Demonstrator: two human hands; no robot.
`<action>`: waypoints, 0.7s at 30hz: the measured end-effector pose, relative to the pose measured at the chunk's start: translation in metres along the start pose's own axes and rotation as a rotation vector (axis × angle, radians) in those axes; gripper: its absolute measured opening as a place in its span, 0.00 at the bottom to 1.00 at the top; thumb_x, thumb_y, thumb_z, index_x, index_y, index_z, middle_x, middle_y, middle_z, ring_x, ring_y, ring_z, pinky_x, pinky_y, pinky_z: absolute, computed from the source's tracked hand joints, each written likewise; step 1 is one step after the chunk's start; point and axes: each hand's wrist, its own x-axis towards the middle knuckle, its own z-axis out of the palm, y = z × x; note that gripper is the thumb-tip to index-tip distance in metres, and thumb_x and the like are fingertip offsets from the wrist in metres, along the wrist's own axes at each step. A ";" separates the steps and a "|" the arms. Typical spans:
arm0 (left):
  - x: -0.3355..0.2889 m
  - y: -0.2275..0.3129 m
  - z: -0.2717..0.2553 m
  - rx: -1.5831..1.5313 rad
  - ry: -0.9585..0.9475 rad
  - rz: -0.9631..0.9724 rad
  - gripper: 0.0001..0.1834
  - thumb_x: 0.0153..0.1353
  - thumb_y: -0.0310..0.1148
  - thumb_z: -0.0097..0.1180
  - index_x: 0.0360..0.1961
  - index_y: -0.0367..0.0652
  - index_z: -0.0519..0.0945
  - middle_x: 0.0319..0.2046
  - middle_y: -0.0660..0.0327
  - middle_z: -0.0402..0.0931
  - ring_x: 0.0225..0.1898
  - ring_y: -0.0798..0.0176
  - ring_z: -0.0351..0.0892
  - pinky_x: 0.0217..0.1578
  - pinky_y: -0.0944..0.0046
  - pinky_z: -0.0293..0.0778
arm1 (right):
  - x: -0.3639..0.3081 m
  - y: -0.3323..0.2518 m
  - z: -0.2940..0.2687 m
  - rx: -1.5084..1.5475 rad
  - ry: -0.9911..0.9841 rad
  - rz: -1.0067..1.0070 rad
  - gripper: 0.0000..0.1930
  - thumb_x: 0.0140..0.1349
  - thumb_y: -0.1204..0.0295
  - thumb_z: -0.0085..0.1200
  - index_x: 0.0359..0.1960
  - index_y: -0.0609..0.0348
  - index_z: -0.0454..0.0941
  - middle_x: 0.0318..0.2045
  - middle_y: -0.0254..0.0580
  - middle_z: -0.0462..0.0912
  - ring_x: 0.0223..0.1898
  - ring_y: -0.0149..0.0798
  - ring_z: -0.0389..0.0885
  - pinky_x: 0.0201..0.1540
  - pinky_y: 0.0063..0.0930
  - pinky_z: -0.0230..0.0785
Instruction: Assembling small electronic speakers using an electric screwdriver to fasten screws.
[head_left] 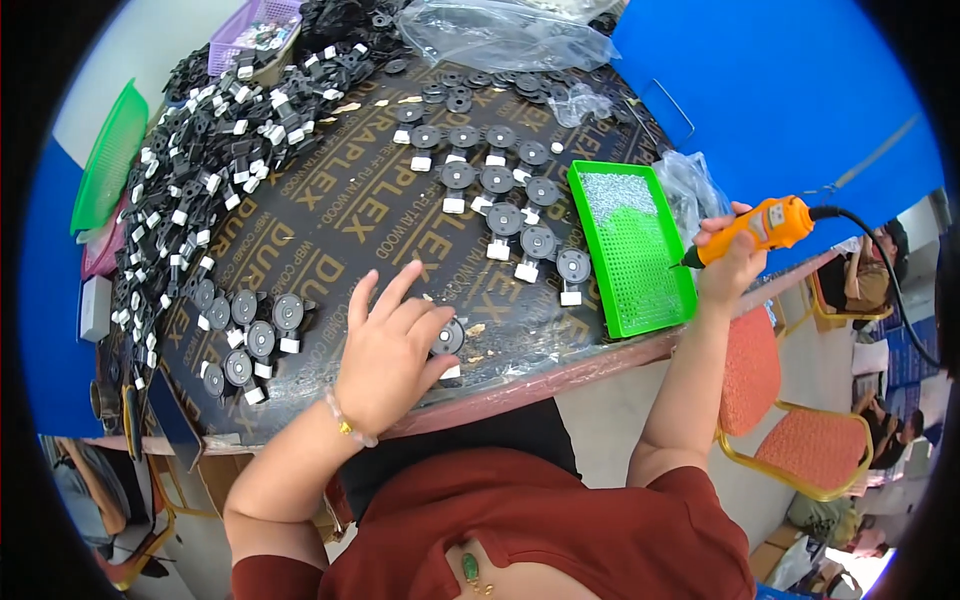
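My left hand (385, 350) is at the table's near edge, thumb and forefinger around a round black plastic part (449, 338) with a white block, the other fingers raised and spread. Part of that piece is hidden by the hand. In my right hand (738, 258) is an orange electric screwdriver (765, 232) with a black cord. Its dark tip points left, over the right rim of a green perforated tray (617, 320). Many small silvery screws (618, 195) lie in the tray, thickest at its far end.
Several similar round parts (497, 180) stand in rows left of the tray; another group (260, 338) lies at the left. A large heap of black and white parts (215, 150) covers the far left. Clear plastic bags (510, 35) lie at the back. A red chair (800, 445) stands right.
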 end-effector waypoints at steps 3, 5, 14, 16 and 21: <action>-0.006 -0.001 0.013 -0.085 0.024 -0.068 0.24 0.42 0.37 0.69 0.43 0.46 0.79 0.41 0.62 0.76 0.62 0.51 0.61 0.63 0.43 0.46 | -0.001 0.005 -0.003 0.015 -0.010 0.017 0.31 0.58 0.47 0.54 0.46 0.67 0.66 0.24 0.42 0.78 0.20 0.30 0.75 0.25 0.20 0.68; -0.009 -0.003 0.020 -0.097 0.058 -0.068 0.25 0.41 0.37 0.69 0.43 0.46 0.79 0.42 0.62 0.76 0.63 0.51 0.61 0.63 0.43 0.46 | -0.002 0.006 -0.004 0.022 -0.013 0.012 0.31 0.58 0.47 0.54 0.46 0.67 0.66 0.24 0.42 0.78 0.20 0.30 0.75 0.26 0.20 0.68; -0.012 -0.009 0.029 -0.162 0.114 -0.124 0.27 0.40 0.40 0.70 0.44 0.47 0.78 0.42 0.61 0.77 0.63 0.51 0.61 0.63 0.44 0.44 | -0.004 0.001 0.001 -0.010 0.010 0.001 0.34 0.56 0.43 0.54 0.45 0.66 0.66 0.23 0.42 0.78 0.20 0.30 0.75 0.26 0.20 0.68; -0.014 -0.010 0.030 -0.163 0.110 -0.125 0.27 0.40 0.40 0.70 0.44 0.47 0.78 0.41 0.61 0.77 0.63 0.52 0.61 0.63 0.44 0.44 | -0.005 -0.008 0.005 -0.001 0.048 -0.014 0.36 0.54 0.41 0.55 0.45 0.66 0.66 0.23 0.43 0.78 0.20 0.31 0.75 0.26 0.20 0.68; -0.012 -0.006 0.031 -0.229 0.074 -0.104 0.25 0.42 0.41 0.70 0.43 0.46 0.79 0.40 0.62 0.78 0.63 0.52 0.62 0.63 0.44 0.43 | -0.018 -0.056 0.033 0.241 -0.015 -0.027 0.39 0.52 0.36 0.52 0.48 0.62 0.66 0.24 0.47 0.78 0.20 0.34 0.75 0.23 0.23 0.69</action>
